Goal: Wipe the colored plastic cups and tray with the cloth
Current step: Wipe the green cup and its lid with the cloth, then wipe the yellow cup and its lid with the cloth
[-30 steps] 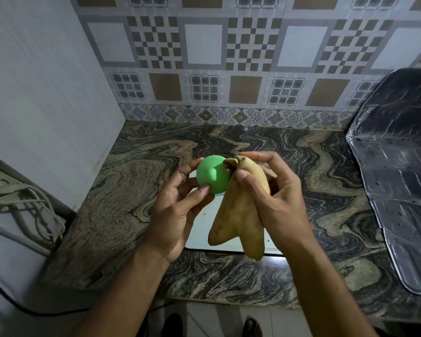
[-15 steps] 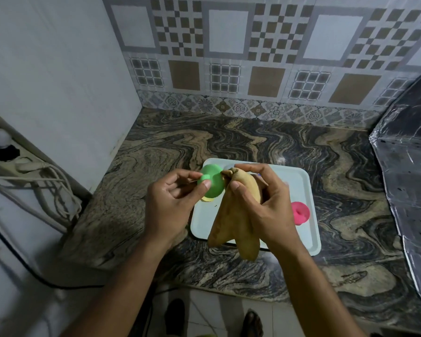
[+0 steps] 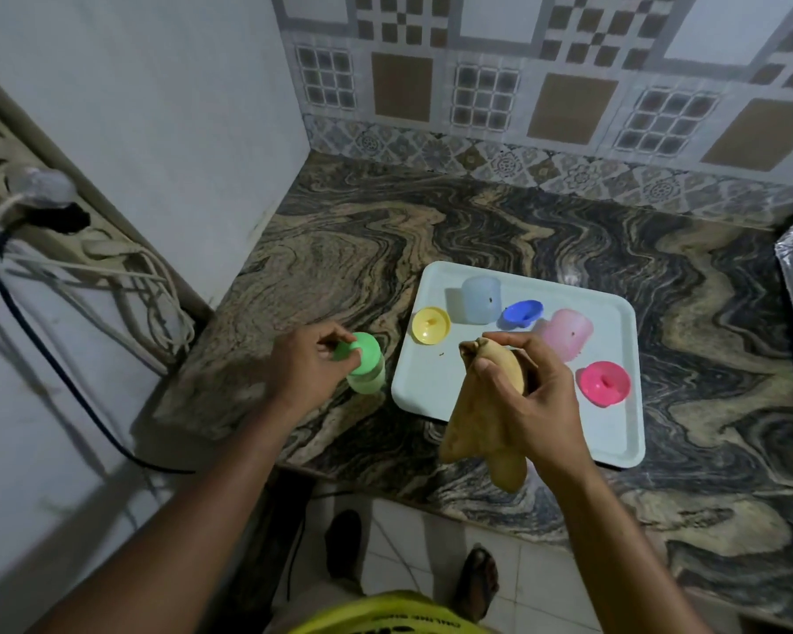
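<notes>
Two hands work mid-frame: the left hand (image 3: 310, 366) pinches the green plastic lid (image 3: 357, 353) atop the light, stiff, probably slippery green plastic cup (image 3: 366, 377) on the table (image 3: 660, 267) just left of the white tray (image 3: 436, 382), while the right hand (image 3: 534, 391), raised over the tray, grips the soft tan cloth (image 3: 481, 423), bunched and easily held.

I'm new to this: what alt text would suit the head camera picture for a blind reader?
A person's left hand sets a green lid on a green cup beside a white tray, while the right hand grips a tan cloth.
</notes>
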Demonstrator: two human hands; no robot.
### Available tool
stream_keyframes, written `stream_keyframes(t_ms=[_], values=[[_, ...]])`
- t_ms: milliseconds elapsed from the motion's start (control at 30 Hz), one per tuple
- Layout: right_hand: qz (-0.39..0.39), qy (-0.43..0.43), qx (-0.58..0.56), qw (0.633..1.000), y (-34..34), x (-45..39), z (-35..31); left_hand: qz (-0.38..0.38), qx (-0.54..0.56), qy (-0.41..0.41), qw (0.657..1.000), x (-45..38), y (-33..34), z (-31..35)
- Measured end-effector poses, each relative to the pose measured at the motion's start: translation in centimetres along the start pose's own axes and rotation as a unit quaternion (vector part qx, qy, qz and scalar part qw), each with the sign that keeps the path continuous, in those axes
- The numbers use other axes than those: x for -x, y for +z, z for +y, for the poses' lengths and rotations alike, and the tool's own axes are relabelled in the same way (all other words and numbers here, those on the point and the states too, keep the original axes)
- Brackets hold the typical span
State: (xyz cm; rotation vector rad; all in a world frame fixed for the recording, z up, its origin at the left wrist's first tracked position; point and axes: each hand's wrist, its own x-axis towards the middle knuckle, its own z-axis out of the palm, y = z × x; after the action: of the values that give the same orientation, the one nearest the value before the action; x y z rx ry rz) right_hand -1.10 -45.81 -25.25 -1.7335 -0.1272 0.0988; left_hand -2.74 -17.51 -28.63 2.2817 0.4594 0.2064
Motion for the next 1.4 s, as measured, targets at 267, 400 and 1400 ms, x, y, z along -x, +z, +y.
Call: stream_keyframes(t_ms=[267,400,1400], values=[[0.003,0.012,0.007,1.0,0.1,0.1,0.8,-0.05,-0.051,0.006,0.997,-0.6,1.3,-1.0],[0.005,0.012,0.009,1.0,0.1,0.1,0.9,-0.051,-0.057,0.01,0.997,-0.6,1.3,-1.2],[0.18,0.055,-0.047,0.981,-6.6,2.3,2.4,-0.184,-0.068,0.215,0.957,-3.7,9.4,6.6]])
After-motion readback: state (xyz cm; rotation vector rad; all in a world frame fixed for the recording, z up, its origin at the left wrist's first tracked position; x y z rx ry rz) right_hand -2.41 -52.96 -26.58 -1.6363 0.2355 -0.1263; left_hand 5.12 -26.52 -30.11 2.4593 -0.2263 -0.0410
